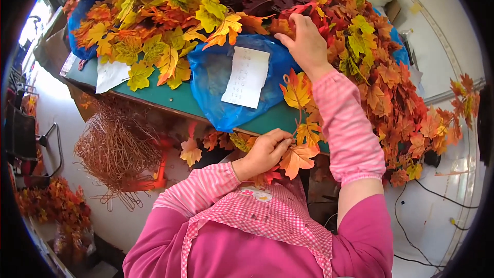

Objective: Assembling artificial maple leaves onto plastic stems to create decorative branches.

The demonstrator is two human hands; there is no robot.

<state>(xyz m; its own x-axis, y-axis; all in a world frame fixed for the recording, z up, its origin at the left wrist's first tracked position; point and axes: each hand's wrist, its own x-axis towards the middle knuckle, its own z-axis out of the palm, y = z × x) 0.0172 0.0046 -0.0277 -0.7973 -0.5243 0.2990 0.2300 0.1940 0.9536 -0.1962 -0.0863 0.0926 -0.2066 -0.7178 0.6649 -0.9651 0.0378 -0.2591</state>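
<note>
Left hand (265, 152): closed on the stem of a leaf sprig (301, 123), just off the table (170, 98) edge
Sprig: three orange-yellow leaves, long axis upright, tip away from the body
Right hand (306, 41): fingers curled into the leaf pile (206, 10), grip hidden
Blue bags (216, 87): two
Paper slips (247, 77): two
Wire bundle (118, 146): one

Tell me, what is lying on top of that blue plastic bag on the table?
A white paper slip lies flat on the blue bag. Orange and yellow leaves overlap its upper edge, and the right hand reaches just past it. The bag's contents are hidden.
</note>
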